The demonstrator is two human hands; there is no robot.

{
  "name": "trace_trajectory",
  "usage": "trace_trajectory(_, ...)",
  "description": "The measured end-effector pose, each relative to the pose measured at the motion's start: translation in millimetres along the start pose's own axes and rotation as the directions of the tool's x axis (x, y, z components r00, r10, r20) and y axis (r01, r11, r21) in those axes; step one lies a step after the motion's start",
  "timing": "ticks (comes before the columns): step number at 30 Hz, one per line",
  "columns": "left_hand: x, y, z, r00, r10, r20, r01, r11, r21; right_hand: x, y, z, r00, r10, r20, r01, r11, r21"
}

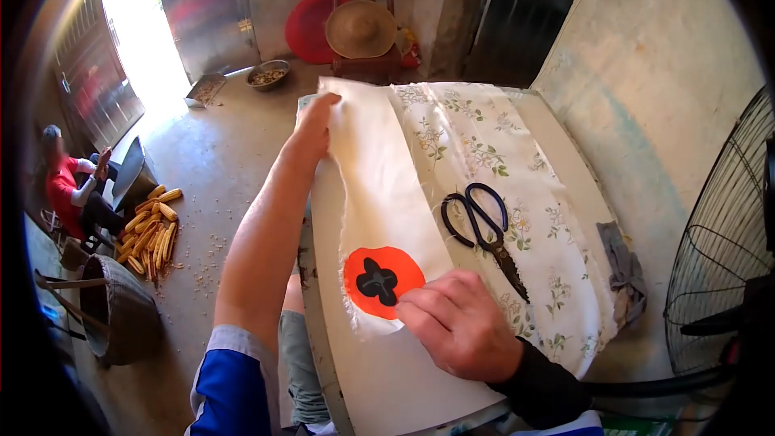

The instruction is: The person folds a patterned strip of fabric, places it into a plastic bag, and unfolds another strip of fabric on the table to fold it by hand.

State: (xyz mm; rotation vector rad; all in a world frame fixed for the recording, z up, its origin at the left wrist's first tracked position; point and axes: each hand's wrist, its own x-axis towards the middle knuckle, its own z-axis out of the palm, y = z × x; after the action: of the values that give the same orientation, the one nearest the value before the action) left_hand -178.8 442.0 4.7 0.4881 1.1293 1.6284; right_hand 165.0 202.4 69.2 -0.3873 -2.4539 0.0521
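A long strip of white cloth with a frayed left edge lies lengthwise on the table. Near its close end sits a round orange patch bearing a black, four-lobed flower shape. At the strip's far left edge, my left hand is closed on the cloth. My right hand is closed in a pinch at the lower right edge of the strip, beside the orange patch; its fingertips are partly hidden. Scissors with dark looped handles rest on flower-printed cloth to the right.
A grey rag hangs at the table's right edge, near a standing fan. On the floor to the left are corn cobs, a basket and a seated person. A straw hat rests on a chair behind.
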Motion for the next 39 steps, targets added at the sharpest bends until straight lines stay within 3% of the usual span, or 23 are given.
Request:
trace_trajectory(1, -1.0, 9.6, -8.5, 0.984, -0.092, 0.151, 0.108, 0.99, -0.095, -1.4, 0.8, 3.2, 1.0, 0.003, 0.014, -0.003, 1.0, 0.022)
trace_trajectory(6, -2.1, 19.0, 8.6, 0.99, 0.03, -0.139, 0.008, 0.965, 0.262, -1.5, -4.3, 8.1, 0.998, -0.006, 0.064, 0.002, 0.998, 0.061)
trace_trajectory(9, 5.3, 14.6, 14.5, 0.994, 0.111, -0.008, -0.104, 0.946, 0.307, -0.6, -5.5, 10.8, 0.998, -0.007, 0.062, 0.003, 0.998, 0.061)
trace_trajectory(12, 1.5, 7.4, 27.4, 0.985, 0.127, 0.114, -0.142, 0.981, 0.136, -0.3, -0.6, 8.5, 0.998, 0.005, 0.055, -0.01, 0.996, 0.085)
trace_trajectory(15, -10.0, -3.2, 33.0, 0.982, 0.163, 0.097, -0.175, 0.976, 0.132, 1.3, 2.2, 4.6, 0.999, 0.016, 0.033, -0.019, 0.998, 0.063)
trace_trajectory(16, -10.5, -4.8, 31.2, 0.989, 0.126, 0.072, -0.127, 0.992, 0.013, 0.4, 2.9, 5.1, 0.999, 0.013, 0.041, -0.015, 0.999, 0.043)
trace_trajectory(19, -46.7, 1.6, 31.7, 0.982, 0.147, -0.116, -0.118, 0.966, 0.228, -4.0, 3.3, 8.5, 0.999, 0.003, 0.055, -0.003, 1.0, 0.004)
trace_trajectory(23, -98.9, 0.7, 3.8, 0.995, 0.062, 0.082, -0.091, 0.907, 0.412, -6.1, -2.0, 10.9, 0.996, -0.044, 0.078, 0.038, 0.996, 0.081)
trace_trajectory(26, -171.4, -11.1, -18.2, 0.94, 0.081, 0.332, -0.23, 0.868, 0.44, -9.2, -8.4, 11.0, 0.985, -0.087, 0.146, 0.067, 0.988, 0.137)
trace_trajectory(29, -240.7, -19.7, -38.1, 0.938, -0.032, 0.346, -0.224, 0.707, 0.671, -13.7, -12.1, 13.2, 0.967, -0.106, 0.23, 0.074, 0.987, 0.143)
trace_trajectory(30, -259.7, -26.7, -38.1, 0.931, 0.074, 0.357, -0.306, 0.691, 0.655, -13.7, -12.5, 15.3, 0.961, -0.11, 0.256, 0.077, 0.988, 0.134)
trace_trajectory(31, -275.3, -33.7, -34.6, 0.914, 0.182, 0.363, -0.386, 0.668, 0.636, -12.8, -13.2, 21.3, 0.982, -0.087, 0.169, 0.064, 0.989, 0.137)
trace_trajectory(32, -283.3, -37.7, -35.1, 0.838, 0.305, 0.452, -0.545, 0.469, 0.695, -11.8, -13.6, 28.9, 0.994, -0.066, 0.086, 0.054, 0.989, 0.14)
trace_trajectory(33, -288.0, -40.4, -33.5, 0.801, 0.356, 0.482, -0.592, 0.345, 0.728, -10.5, -13.2, 32.3, 0.999, -0.047, 0.003, 0.046, 0.989, 0.14)
trace_trajectory(35, -294.0, -43.5, -27.2, 0.707, 0.444, 0.551, -0.645, 0.086, 0.759, -8.7, -12.7, 26.1, 0.998, 0.018, 0.061, -0.025, 0.993, 0.114)
trace_trajectory(36, -298.2, -39.3, -22.2, 0.794, 0.364, 0.487, -0.582, 0.224, 0.782, -8.6, -12.1, 22.0, 0.994, 0.048, 0.095, -0.057, 0.994, 0.089)
trace_trajectory(39, -300.5, -44.5, -23.5, 0.861, 0.302, 0.409, -0.507, 0.451, 0.734, -23.6, 5.3, 20.4, 0.964, 0.112, 0.243, -0.138, 0.986, 0.09)
